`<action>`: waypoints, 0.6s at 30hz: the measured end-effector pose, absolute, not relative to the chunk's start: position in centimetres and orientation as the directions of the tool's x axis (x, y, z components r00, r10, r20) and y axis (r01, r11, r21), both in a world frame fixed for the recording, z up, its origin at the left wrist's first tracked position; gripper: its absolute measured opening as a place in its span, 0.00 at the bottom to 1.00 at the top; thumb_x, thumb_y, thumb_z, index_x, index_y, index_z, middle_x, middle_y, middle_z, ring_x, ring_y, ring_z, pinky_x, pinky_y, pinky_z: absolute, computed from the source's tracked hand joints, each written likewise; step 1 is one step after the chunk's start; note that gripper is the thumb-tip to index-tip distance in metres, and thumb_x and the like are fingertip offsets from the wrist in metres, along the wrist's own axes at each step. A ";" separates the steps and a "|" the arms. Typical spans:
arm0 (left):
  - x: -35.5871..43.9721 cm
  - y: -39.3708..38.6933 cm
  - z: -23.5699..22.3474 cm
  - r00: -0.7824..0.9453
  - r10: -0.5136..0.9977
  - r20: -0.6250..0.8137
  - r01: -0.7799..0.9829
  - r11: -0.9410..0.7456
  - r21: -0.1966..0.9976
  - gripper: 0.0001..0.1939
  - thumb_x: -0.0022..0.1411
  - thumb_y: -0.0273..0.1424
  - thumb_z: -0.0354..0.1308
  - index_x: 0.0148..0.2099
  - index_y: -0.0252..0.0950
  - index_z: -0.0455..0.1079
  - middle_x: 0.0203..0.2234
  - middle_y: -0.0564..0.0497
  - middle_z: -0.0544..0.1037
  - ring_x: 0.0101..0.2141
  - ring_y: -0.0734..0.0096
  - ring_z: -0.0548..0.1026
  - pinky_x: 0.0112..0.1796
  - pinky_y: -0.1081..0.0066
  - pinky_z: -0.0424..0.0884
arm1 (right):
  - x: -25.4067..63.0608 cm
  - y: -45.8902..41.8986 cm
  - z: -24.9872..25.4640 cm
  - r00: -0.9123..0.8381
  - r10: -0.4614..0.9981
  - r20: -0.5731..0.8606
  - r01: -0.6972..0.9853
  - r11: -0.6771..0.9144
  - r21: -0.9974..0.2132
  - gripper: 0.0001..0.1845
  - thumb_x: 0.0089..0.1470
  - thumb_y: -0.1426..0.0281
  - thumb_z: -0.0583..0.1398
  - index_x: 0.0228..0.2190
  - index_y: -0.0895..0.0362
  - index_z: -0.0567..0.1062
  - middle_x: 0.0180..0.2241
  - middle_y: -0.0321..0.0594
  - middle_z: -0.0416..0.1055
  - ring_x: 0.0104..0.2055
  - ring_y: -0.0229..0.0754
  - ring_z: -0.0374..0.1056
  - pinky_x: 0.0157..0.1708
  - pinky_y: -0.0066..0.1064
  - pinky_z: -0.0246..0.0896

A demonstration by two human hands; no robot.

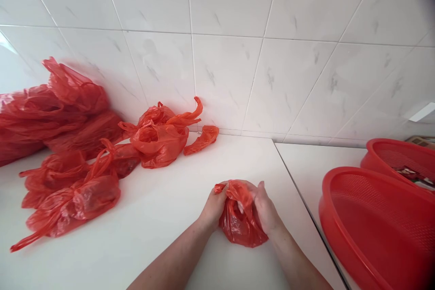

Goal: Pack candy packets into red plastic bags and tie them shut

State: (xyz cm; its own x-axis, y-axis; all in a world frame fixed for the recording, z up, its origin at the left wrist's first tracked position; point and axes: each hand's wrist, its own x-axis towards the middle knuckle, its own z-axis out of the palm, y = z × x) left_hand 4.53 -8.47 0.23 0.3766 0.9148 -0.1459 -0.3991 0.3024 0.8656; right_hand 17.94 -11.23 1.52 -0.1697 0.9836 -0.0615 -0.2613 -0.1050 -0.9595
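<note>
A crumpled red plastic bag (243, 229) is between my two hands, low over the white table. My left hand (216, 201) grips its upper left edge, thumb on the near side and a twisted bit of plastic poking out beside it. On the other side, my right hand (265, 208) cups the bag with the thumb pointing up. Its fingers go behind and partly inside the bag's folds, and some show through the thin plastic. What the bag holds, if anything, cannot be made out.
Several red bags (159, 142) lie loosely on the left half of the white table (163, 249), with a bigger red heap (57, 113) against the tiled wall (226, 68). At right, across a seam, stand a red basket (340, 226) and a second red basket (374, 154) with small items inside.
</note>
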 end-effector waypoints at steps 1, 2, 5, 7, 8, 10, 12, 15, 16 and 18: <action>4.5 -8.3 0.1 0.365 0.918 -0.158 -0.402 0.308 0.862 0.14 0.57 0.39 0.58 0.38 0.32 0.70 0.28 0.48 0.75 0.30 0.68 0.74 0.34 0.69 0.69 | 18.2 -11.2 1.6 -0.200 0.977 -0.069 -0.271 -0.123 -0.955 0.31 0.55 0.46 0.47 0.41 0.55 0.75 0.35 0.44 0.74 0.40 0.47 0.69 0.42 0.39 0.63; 4.5 -8.2 -0.1 0.350 0.921 -0.170 -0.405 0.312 0.859 0.14 0.56 0.38 0.59 0.40 0.32 0.69 0.30 0.48 0.76 0.31 0.68 0.74 0.35 0.70 0.69 | 18.4 -11.1 1.8 -0.223 0.971 -0.080 -0.263 -0.139 -0.955 0.29 0.55 0.47 0.50 0.41 0.55 0.76 0.40 0.45 0.74 0.44 0.48 0.68 0.45 0.39 0.61; 4.4 -8.1 -0.5 0.310 0.933 -0.182 -0.417 0.306 0.856 0.16 0.57 0.39 0.58 0.43 0.34 0.68 0.33 0.47 0.75 0.33 0.68 0.74 0.36 0.70 0.69 | 18.7 -11.0 2.1 -0.240 0.968 -0.079 -0.102 -0.106 -0.989 0.19 0.50 0.58 0.61 0.43 0.52 0.74 0.45 0.42 0.72 0.45 0.46 0.68 0.47 0.38 0.62; 4.2 -8.2 -0.4 0.287 0.944 -0.165 -0.426 0.280 0.860 0.16 0.58 0.42 0.56 0.43 0.36 0.66 0.31 0.49 0.74 0.32 0.69 0.74 0.35 0.70 0.69 | 18.5 -11.0 2.2 -0.213 0.973 -0.083 0.031 -0.078 -0.996 0.22 0.49 0.64 0.61 0.47 0.49 0.69 0.42 0.38 0.72 0.40 0.43 0.70 0.41 0.36 0.65; 4.2 -8.2 -0.3 0.281 0.948 -0.152 -0.427 0.265 0.865 0.16 0.59 0.43 0.55 0.43 0.37 0.66 0.30 0.51 0.73 0.31 0.71 0.73 0.35 0.71 0.68 | 18.4 -11.0 2.1 -0.163 0.982 -0.091 0.101 -0.075 -0.992 0.23 0.49 0.67 0.59 0.49 0.47 0.67 0.39 0.36 0.73 0.36 0.41 0.70 0.38 0.35 0.66; 4.1 -8.5 0.1 0.282 0.952 -0.121 -0.415 0.235 0.879 0.15 0.60 0.43 0.55 0.43 0.38 0.65 0.28 0.53 0.72 0.29 0.73 0.72 0.34 0.72 0.68 | 18.0 -10.9 1.7 -0.024 0.995 -0.101 0.244 -0.093 -0.965 0.21 0.49 0.69 0.56 0.47 0.46 0.66 0.31 0.31 0.71 0.29 0.39 0.69 0.30 0.32 0.65; 4.2 -8.9 0.6 0.302 0.950 -0.084 -0.390 0.204 0.898 0.13 0.60 0.42 0.56 0.41 0.38 0.67 0.28 0.53 0.72 0.29 0.73 0.71 0.34 0.73 0.67 | 17.6 -10.8 1.3 0.117 0.989 -0.088 0.350 -0.124 -0.928 0.17 0.49 0.70 0.54 0.43 0.47 0.68 0.25 0.30 0.69 0.25 0.38 0.67 0.25 0.29 0.62; 4.4 -9.5 1.2 0.339 0.941 -0.019 -0.347 0.143 0.927 0.12 0.60 0.39 0.57 0.38 0.36 0.69 0.31 0.50 0.74 0.33 0.71 0.72 0.38 0.72 0.67 | 17.1 -10.8 0.9 0.225 0.970 -0.088 0.396 -0.174 -0.902 0.14 0.49 0.71 0.52 0.37 0.48 0.71 0.23 0.31 0.70 0.23 0.38 0.66 0.21 0.29 0.58; 4.5 -9.6 1.2 0.344 0.939 0.015 -0.319 0.102 0.942 0.11 0.61 0.39 0.56 0.38 0.36 0.68 0.32 0.50 0.74 0.35 0.70 0.72 0.39 0.71 0.67 | 17.0 -10.8 0.9 0.228 0.970 -0.086 0.378 -0.169 -0.910 0.14 0.49 0.71 0.51 0.36 0.48 0.72 0.24 0.31 0.71 0.24 0.39 0.67 0.21 0.29 0.59; 4.6 -9.8 1.2 0.328 0.938 0.107 -0.222 -0.033 0.974 0.09 0.63 0.38 0.52 0.40 0.37 0.67 0.34 0.50 0.73 0.36 0.69 0.72 0.39 0.70 0.67 | 17.0 -10.8 1.1 0.190 0.980 -0.065 0.293 -0.120 -0.949 0.14 0.48 0.71 0.51 0.35 0.48 0.74 0.28 0.33 0.74 0.29 0.40 0.69 0.26 0.30 0.62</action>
